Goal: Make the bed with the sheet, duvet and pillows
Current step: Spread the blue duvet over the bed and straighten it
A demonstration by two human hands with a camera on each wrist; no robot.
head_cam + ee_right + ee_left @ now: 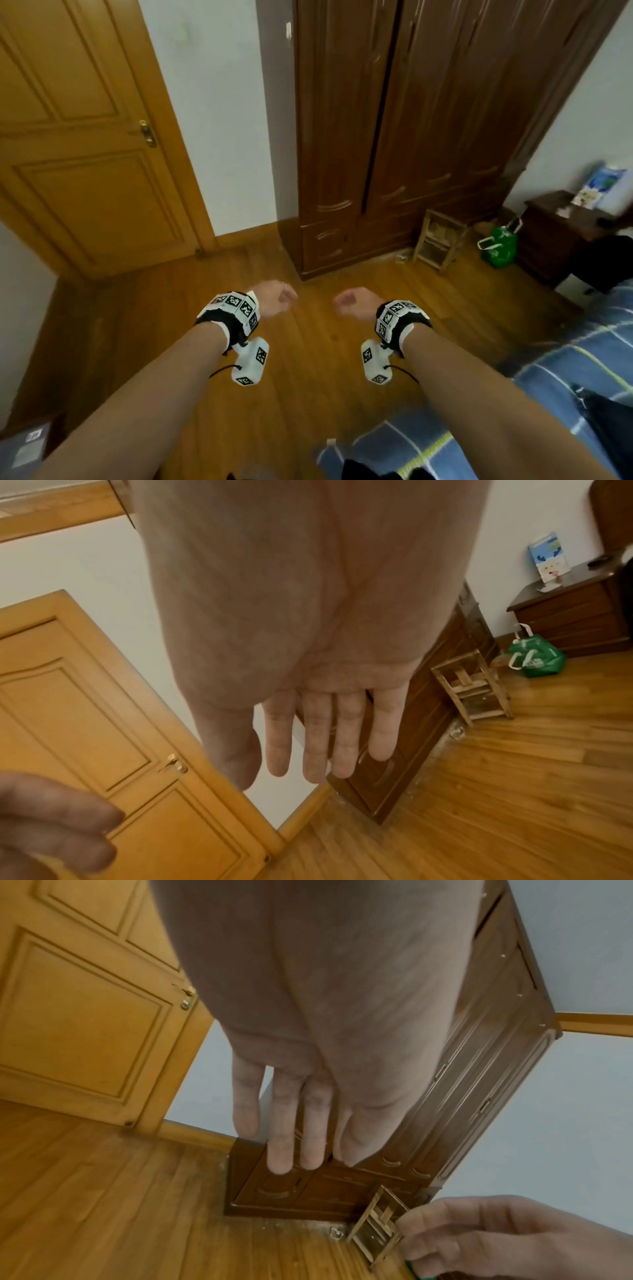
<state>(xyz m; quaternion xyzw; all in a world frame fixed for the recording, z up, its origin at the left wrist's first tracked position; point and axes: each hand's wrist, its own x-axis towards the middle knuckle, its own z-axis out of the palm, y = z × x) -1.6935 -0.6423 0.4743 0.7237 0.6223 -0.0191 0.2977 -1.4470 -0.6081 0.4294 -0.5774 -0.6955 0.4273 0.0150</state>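
Blue checked bedding [565, 359] with white and yellow lines covers the bed at the lower right of the head view. A dark garment [603, 421] lies on it. Both my arms reach out over the wooden floor, to the left of the bed. My left hand [274, 299] and right hand [354, 303] hang side by side, palms toward each other, holding nothing. In the left wrist view the left hand's fingers [294, 1123] are relaxed and nearly straight. The right hand's fingers [325, 731] look the same in the right wrist view. No pillows are in view.
A dark wooden wardrobe [411, 137] stands ahead, with a closed light wooden door [85, 154] to its left. A small wooden stool [440, 240], a green bag [500, 246] and a dark nightstand [555, 236] line the right. A grey box [24, 445] sits at the lower left.
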